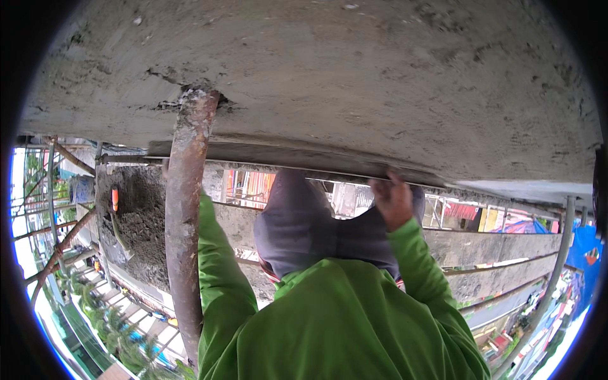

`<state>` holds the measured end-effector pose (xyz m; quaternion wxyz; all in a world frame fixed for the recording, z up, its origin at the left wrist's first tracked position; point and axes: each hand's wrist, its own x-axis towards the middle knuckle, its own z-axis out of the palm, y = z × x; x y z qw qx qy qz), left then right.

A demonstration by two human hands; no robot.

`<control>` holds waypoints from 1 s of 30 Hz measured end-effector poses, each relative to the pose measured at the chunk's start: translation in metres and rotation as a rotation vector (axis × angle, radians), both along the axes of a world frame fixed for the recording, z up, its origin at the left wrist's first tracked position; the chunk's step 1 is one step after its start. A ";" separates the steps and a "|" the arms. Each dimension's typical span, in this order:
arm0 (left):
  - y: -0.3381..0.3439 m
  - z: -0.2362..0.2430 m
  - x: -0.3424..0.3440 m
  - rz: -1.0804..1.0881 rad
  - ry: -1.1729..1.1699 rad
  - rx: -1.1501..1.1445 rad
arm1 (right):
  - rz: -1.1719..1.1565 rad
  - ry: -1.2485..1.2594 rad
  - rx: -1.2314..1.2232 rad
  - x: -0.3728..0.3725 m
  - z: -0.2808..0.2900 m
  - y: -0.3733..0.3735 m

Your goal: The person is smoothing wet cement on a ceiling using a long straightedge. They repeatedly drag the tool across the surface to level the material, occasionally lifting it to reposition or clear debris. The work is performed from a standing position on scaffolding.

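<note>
A wide grey plastered concrete surface (405,95) fills the upper view, with a long straight strip (316,173) along its lower edge. My right hand (391,197), slightly blurred, is at that strip with fingers curled; what they hold is unclear. My left hand (165,167) is almost wholly hidden behind a rusty pipe (187,228) that meets the concrete at a rough patch. My green sleeves reach up either side of my grey-clad legs (285,228).
At left, a board of dark mortar (142,215) bears an orange-handled tool (115,200). Planks (494,244) lie below me. Scaffold poles (557,253) stand at both sides, with a drop to palm trees (111,316) at lower left and blue sheeting (579,247) at right.
</note>
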<state>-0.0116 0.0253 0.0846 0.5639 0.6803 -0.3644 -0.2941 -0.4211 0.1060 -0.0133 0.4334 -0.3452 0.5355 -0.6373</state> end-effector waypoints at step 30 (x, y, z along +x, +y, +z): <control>-0.021 0.034 -0.174 0.445 0.263 -0.246 | -0.224 -0.456 0.197 -0.170 0.179 -0.012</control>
